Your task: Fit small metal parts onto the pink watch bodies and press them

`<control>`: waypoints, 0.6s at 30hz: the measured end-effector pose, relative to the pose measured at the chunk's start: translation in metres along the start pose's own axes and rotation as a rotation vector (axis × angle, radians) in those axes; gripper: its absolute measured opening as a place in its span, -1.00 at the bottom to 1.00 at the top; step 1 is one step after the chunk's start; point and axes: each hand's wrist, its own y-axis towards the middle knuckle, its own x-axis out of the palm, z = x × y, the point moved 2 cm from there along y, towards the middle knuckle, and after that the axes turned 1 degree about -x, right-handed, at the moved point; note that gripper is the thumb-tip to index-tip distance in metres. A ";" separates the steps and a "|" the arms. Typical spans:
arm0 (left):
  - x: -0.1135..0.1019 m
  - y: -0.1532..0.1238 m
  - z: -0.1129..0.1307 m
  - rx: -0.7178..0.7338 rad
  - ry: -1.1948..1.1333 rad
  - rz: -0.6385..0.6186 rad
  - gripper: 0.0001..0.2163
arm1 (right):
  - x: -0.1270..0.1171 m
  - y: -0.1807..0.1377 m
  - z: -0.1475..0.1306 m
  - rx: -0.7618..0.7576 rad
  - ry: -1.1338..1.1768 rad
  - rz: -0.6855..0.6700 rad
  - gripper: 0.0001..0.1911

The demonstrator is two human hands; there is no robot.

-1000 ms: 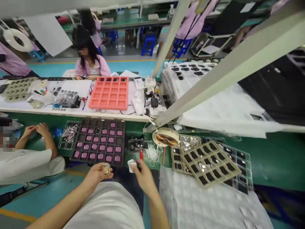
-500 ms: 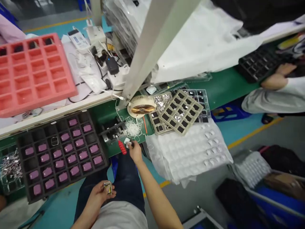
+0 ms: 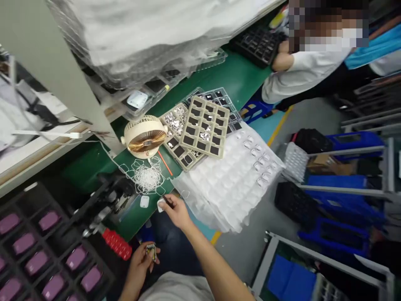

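My left hand (image 3: 140, 264) is closed around a small square watch case (image 3: 151, 252) with yellow and dark parts showing inside, held low over my lap. At the front edge of the green bench, my right hand (image 3: 178, 212) pinches a small white rounded-square piece (image 3: 161, 205). A thin dark tool (image 3: 169, 202) also shows between its fingers; its kind is hard to make out. Another white square piece (image 3: 144, 201) lies on the bench to the left of that hand. Further left is a black clamp-like fixture (image 3: 106, 196) with a red ribbed handle (image 3: 117, 244).
A cream fan (image 3: 145, 137) stands behind a tangled white cable (image 3: 148, 175). Beige trays (image 3: 205, 126) of dark squares overlap near white bubble sheeting (image 3: 219, 184). A black tray (image 3: 59, 242) holds purple pieces at left. A co-worker's arm (image 3: 283, 61) rests at far right.
The view has swung right and come nearer the bench. My right hand and its white piece have moved right, away from the white piece on the bench. My left hand still holds the watch case.
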 end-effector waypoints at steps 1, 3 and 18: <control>0.001 0.014 -0.004 0.021 0.014 -0.022 -0.42 | 0.001 0.001 0.000 -0.027 0.018 -0.015 -0.52; -0.001 0.036 -0.011 0.078 0.062 -0.083 -0.47 | 0.006 0.000 0.000 -0.091 0.049 -0.016 -0.57; 0.037 0.008 -0.048 0.547 -0.069 0.156 -0.63 | 0.002 -0.072 0.098 -0.335 0.012 -0.390 -0.62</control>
